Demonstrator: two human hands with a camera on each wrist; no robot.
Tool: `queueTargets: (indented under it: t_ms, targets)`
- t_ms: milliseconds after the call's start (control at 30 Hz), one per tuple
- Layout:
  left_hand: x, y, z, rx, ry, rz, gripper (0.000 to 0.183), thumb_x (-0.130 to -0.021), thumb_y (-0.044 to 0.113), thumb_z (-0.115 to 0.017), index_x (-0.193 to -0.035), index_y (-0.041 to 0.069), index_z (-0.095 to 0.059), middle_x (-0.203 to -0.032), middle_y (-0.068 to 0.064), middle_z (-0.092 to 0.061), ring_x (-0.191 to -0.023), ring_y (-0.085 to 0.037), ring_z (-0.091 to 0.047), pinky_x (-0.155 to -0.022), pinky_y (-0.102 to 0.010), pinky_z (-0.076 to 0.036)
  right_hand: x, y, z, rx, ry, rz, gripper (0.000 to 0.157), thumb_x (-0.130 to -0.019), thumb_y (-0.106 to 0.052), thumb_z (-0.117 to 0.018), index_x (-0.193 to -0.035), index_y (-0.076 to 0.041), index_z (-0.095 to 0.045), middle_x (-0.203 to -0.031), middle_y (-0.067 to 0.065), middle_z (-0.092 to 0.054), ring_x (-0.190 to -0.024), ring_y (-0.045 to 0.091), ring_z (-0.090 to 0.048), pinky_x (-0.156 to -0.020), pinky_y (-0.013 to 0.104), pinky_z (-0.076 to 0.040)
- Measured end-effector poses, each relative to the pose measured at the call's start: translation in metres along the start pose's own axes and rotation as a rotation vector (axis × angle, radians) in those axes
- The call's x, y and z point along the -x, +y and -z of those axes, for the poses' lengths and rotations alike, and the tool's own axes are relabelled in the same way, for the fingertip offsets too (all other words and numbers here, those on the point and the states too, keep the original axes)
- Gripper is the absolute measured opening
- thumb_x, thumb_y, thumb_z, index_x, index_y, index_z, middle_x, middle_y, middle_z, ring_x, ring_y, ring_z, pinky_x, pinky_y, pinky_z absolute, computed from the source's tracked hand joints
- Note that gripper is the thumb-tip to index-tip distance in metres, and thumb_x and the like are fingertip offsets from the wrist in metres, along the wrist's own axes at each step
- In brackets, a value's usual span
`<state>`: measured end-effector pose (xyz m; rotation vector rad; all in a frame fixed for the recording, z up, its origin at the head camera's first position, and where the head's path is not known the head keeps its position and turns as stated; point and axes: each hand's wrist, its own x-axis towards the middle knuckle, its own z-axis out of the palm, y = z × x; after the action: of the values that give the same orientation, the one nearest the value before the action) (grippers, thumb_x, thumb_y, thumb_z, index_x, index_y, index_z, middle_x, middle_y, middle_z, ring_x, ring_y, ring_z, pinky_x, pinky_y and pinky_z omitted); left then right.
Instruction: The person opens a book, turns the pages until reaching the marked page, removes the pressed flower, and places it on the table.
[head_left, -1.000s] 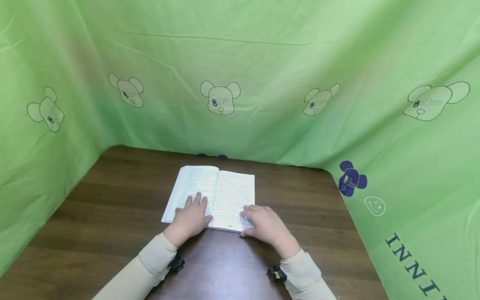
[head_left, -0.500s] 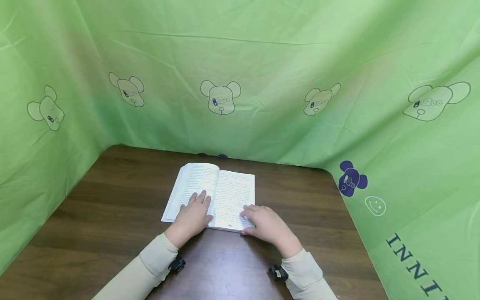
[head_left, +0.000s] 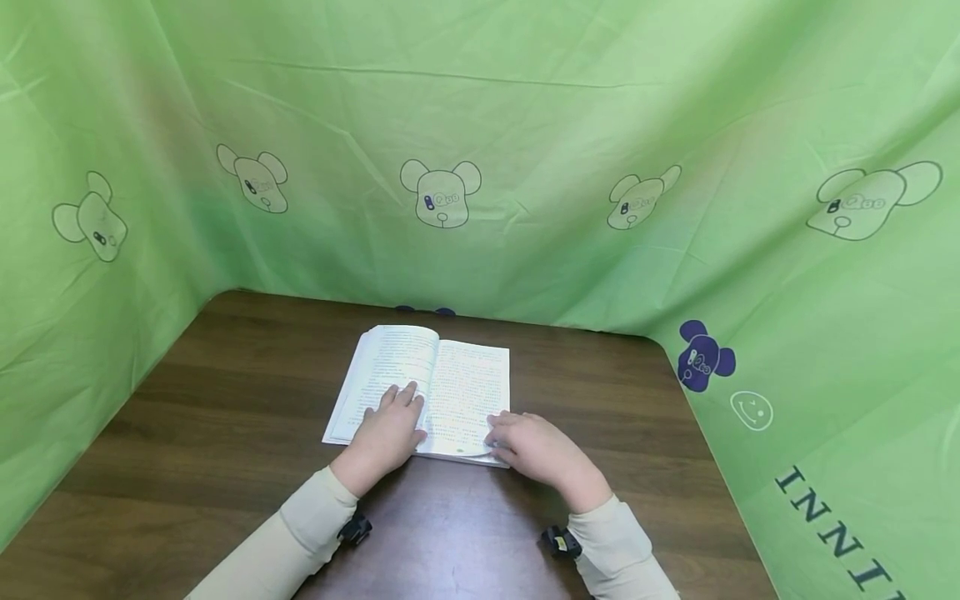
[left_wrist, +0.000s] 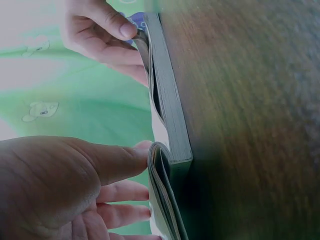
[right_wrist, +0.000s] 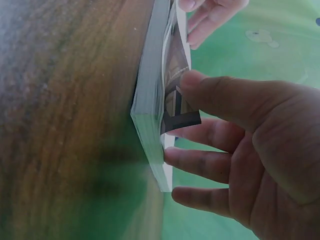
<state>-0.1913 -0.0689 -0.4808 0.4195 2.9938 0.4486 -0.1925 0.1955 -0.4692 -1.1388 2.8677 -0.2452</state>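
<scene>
The open printed book (head_left: pixel 468 375) lies face up on the brown wood-grain table (head_left: pixel 187 433), under and between the two hands. It has stayed in place over the last second, but its right side has changed: the near corner of the right-hand leaf (right_wrist: pixel 182 102), flat a second ago, now stands up off the pages below, and a gap shows along the near edge. The right hand (head_left: pixel 546 450) grips that corner, its thumb against the underside, which bears a dark picture, and its index finger on the opposite face; its tips have shifted slightly outward, away from the left hand.

The left hand (head_left: pixel 381 435) is spread with straight fingers on the left page, thumb at the gutter; its fingers have slid nearer the gutter than a second ago, and the left page beyond them has risen into a fuller curve.

The gutter starts beside the left thumb and runs away from the person, its far end leaning a little to the right. Each page's long axis follows that line. A small green mark sits at the right page's near edge, between the hands. Beyond both hands and the table hangs green cloth (head_left: pixel 442 92) printed with bear heads.
</scene>
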Motion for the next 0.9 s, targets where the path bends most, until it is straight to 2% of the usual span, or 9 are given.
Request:
queueTargets:
  t_ms: [200,300,400,500,700,900]
  targets:
    - [0.0,0.0,-0.0009,0.0,0.004,-0.007,0.057,-0.098,0.028,-0.07,-0.144,0.0,-0.055,-0.16,-0.019,-0.041,-0.147,-0.046,-0.036,-0.101,-0.076,-0.04,-0.0002,-0.0012,0.0015,0.044,0.025,0.021,0.008,-0.096,-0.015,-0.07,-0.089,-0.018,-0.074,-0.127,0.008,-0.072,-0.121,0.025,-0.067,-0.097,0.053,-0.052]
    - [-0.0001,0.0003,-0.0005,0.003,0.011,-0.03,0.053,-0.097,0.026,-0.071,-0.142,0.0,-0.058,-0.16,-0.016,-0.043,-0.148,-0.045,-0.035,-0.103,-0.075,-0.039,-0.0016,-0.0017,0.0005,0.072,0.052,0.033,0.01,-0.096,-0.014,-0.069,-0.087,-0.018,-0.068,-0.104,0.001,-0.074,-0.099,0.018,-0.069,-0.086,0.045,-0.054]
    - [-0.0002,0.0002,-0.0007,0.0,0.03,-0.064,0.049,-0.096,0.024,-0.072,-0.138,0.001,-0.062,-0.158,-0.015,-0.045,-0.147,-0.045,-0.037,-0.102,-0.075,-0.04,-0.0032,-0.0023,-0.0005,0.085,0.086,0.032,0.013,-0.096,-0.013,-0.067,-0.086,-0.02,-0.062,-0.083,-0.008,-0.063,-0.075,0.01,-0.059,-0.074,0.038,-0.053]
    - [0.0009,-0.0005,-0.0011,0.002,0.036,-0.081,0.051,-0.096,0.031,-0.072,-0.136,0.001,-0.063,-0.157,-0.015,-0.047,-0.145,-0.046,-0.038,-0.101,-0.075,-0.04,-0.0032,-0.003,-0.0002,0.087,0.132,0.014,0.013,-0.096,-0.013,-0.066,-0.087,-0.02,-0.061,-0.076,-0.012,-0.059,-0.065,0.009,-0.055,-0.067,0.036,-0.052]
    - [0.0034,-0.0026,-0.0021,0.004,0.052,-0.111,0.064,-0.088,0.057,-0.074,-0.131,0.011,-0.07,-0.156,-0.017,-0.048,-0.143,-0.048,-0.041,-0.097,-0.075,-0.043,-0.0033,-0.0035,0.0007,0.131,0.234,-0.006,0.005,-0.101,-0.024,-0.065,-0.096,-0.021,-0.066,-0.073,-0.014,-0.064,-0.06,0.011,-0.058,-0.063,0.037,-0.052]
    - [0.0041,-0.0037,-0.0046,-0.017,0.028,-0.124,0.064,-0.08,0.061,-0.078,-0.129,0.02,-0.074,-0.159,-0.018,-0.043,-0.144,-0.051,-0.037,-0.094,-0.078,-0.043,-0.0044,-0.0023,-0.0005,0.194,0.342,0.02,0.004,-0.1,-0.026,-0.066,-0.101,-0.022,-0.067,-0.079,-0.013,-0.071,-0.067,0.008,-0.064,-0.07,0.036,-0.053]
